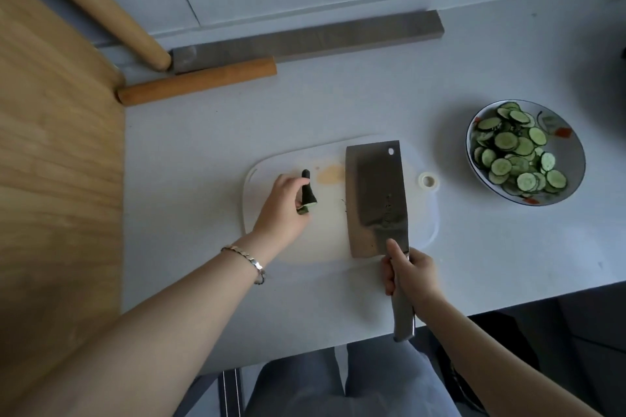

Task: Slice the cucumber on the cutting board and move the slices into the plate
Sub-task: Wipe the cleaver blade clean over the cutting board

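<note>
One short stub of cucumber remained on the white cutting board, held at its left part by the left hand, whose fingers were pinched on the dark stem end. The right hand had its fingers wrapped around the steel handle of a broad cleaver, whose blade lay nearly flat over the middle of the board, apart from the stub. No loose slices were visible on the board.

To finish the step well, the blade would best be raised upright and brought beside the cut face, with the left fingertips curled back from the edge, since little length was left to grip; the stem tip was probably to be discarded.

The plate, a shallow patterned dish, stood on the grey surface well to the right of the board and held a heap of round cucumber slices, overlapping across most of its bowl. The task appeared nearly complete.
</note>
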The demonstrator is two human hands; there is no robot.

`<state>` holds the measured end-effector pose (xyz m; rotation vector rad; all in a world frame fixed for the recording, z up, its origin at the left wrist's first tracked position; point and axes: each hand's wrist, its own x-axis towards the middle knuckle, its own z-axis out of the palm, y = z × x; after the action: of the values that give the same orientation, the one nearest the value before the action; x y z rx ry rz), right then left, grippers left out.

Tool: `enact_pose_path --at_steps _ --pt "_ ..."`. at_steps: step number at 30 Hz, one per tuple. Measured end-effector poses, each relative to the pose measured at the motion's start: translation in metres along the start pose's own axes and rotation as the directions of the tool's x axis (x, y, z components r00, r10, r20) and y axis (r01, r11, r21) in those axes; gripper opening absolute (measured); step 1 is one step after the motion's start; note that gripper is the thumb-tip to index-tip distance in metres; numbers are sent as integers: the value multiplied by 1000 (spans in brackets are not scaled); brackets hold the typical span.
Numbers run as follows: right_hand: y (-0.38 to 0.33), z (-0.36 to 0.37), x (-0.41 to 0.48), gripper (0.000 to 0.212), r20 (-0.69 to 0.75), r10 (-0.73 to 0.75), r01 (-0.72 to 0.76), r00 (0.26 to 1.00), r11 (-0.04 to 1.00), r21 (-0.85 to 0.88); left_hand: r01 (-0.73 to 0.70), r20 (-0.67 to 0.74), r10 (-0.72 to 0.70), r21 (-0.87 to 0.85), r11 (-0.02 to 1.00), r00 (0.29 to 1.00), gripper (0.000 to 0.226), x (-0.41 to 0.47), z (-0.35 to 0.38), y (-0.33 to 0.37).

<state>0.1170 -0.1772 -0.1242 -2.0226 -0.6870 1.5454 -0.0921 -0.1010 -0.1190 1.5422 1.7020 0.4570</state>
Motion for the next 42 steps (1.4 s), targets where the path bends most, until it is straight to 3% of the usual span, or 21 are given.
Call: enact_pose_path --at_steps 8,16,22,27,33,42 --pt "-2 15 -3 39 59 -2 5 998 999 -43 -5 9 6 -136 991 1000 48 3 19 20" --pt "-4 17 -1 40 72 -14 21 997 995 -95 88 68 -86 -33 996 994 64 11 17 15" --pt "-6 17 -3 40 89 -3 11 996 996 -90 -27 90 28 -12 1000 996 57 3 36 31" --pt "-6 10 -4 38 95 14 -13 995 1000 -16 -190 13 191 210 959 981 48 3 38 38" --pt "-19 -5 -6 34 94 15 -19 996 999 50 -315 72 307 220 923 949 48 7 31 53" --pt "-39 -57 -36 35 -78 -71 85 994 978 191 -623 138 623 371 689 770 31 18 35 131"
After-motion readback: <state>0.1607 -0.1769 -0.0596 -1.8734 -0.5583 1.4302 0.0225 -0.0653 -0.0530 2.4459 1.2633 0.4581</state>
